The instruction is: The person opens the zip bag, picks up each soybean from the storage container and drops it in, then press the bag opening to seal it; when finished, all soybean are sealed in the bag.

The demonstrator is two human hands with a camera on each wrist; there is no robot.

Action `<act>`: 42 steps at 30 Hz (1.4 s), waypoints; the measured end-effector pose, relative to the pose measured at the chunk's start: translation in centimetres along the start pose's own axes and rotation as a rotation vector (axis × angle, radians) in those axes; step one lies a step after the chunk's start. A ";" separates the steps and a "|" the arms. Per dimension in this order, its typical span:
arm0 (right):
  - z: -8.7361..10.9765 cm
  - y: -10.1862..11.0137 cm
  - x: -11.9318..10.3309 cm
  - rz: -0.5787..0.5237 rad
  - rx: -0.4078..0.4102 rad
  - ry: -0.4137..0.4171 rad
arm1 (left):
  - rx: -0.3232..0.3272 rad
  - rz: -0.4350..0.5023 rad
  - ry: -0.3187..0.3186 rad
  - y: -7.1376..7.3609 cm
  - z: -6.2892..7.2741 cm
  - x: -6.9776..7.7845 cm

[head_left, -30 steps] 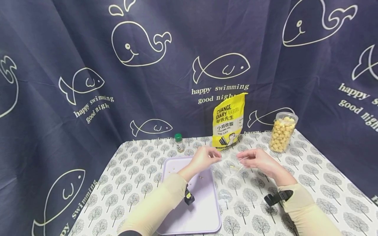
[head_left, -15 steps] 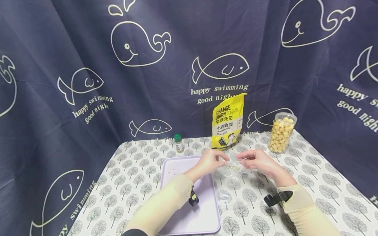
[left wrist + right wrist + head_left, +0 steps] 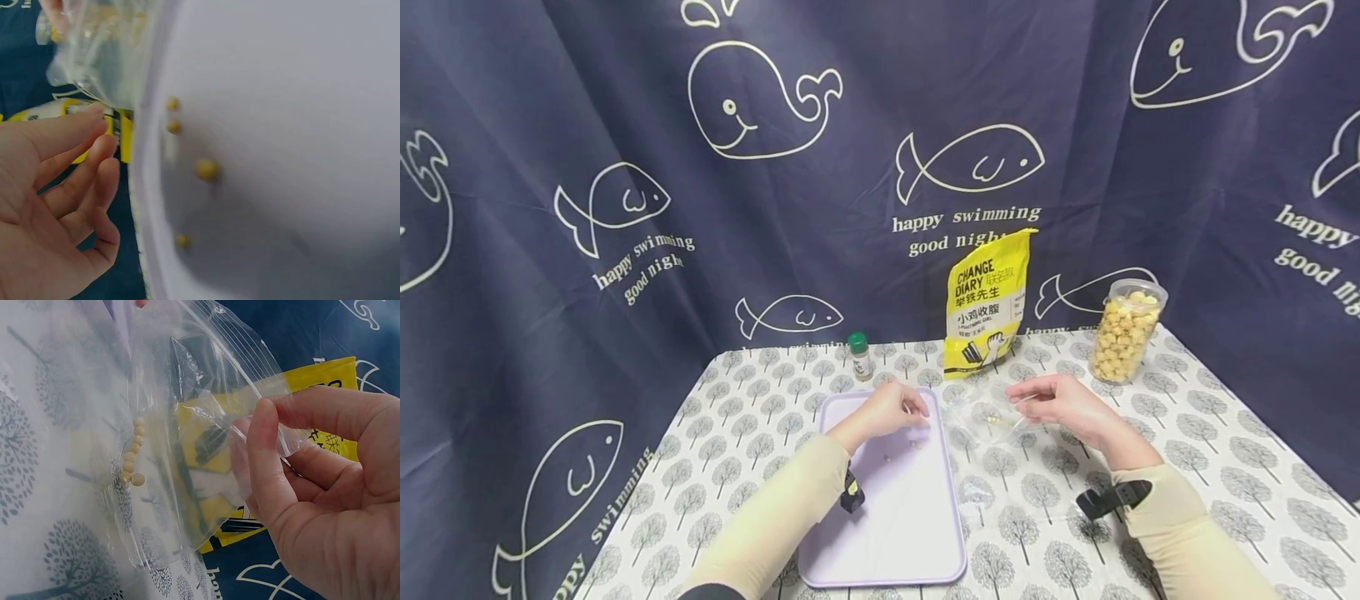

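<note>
My right hand (image 3: 1067,410) pinches the zip edge of a clear zip bag (image 3: 187,394) between thumb and fingers, to the right of the tray. Several small round yellow balls (image 3: 133,450) sit in a row inside the bag. My left hand (image 3: 891,410) hovers over the far part of the lilac tray (image 3: 887,533), fingers loosely bent, with nothing visible between them in the left wrist view. Several more yellow balls (image 3: 207,169) lie scattered on the tray near its rim, close to the left fingertips (image 3: 107,140).
Behind the hands stands a yellow snack bag (image 3: 988,308). A jar of yellow puffed snacks (image 3: 1127,333) is at the back right, and a small green-capped bottle (image 3: 861,358) behind the tray. A dark curtain (image 3: 820,250) borders the tree-print tablecloth (image 3: 760,450).
My left hand went right to the bag's mouth, then came back left over the tray. The right hand keeps its pinch on the bag in about the same place.
</note>
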State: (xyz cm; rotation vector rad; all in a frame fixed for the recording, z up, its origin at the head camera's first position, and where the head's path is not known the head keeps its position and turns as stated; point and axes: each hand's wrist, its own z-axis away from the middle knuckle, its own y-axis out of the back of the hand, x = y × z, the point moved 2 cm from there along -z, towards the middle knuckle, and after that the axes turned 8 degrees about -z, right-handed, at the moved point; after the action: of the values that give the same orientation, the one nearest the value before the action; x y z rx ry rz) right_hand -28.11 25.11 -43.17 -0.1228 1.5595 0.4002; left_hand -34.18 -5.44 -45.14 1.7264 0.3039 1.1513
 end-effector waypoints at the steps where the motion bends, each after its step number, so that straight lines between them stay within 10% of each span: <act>1: 0.0 0.0 0.0 -0.003 0.001 0.003 | -0.021 -0.005 0.008 -0.1 0.2 -0.3; 23: -0.2 -0.2 0.2 -0.034 0.005 0.012 | -0.067 -0.051 0.023 -0.8 1.2 -1.2; 33: -0.1 -0.1 0.5 -0.033 0.007 0.010 | 0.224 0.043 0.030 0.2 -0.7 2.3; 42: -0.3 -0.1 0.5 -0.018 0.022 -0.007 | 0.226 0.031 -0.055 -0.8 -2.2 6.1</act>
State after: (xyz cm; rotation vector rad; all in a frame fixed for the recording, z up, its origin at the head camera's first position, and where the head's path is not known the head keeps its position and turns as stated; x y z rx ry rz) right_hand -28.38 24.97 -43.64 -0.1184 1.5546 0.3694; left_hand -32.53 0.25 -42.32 1.9631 0.3868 1.1245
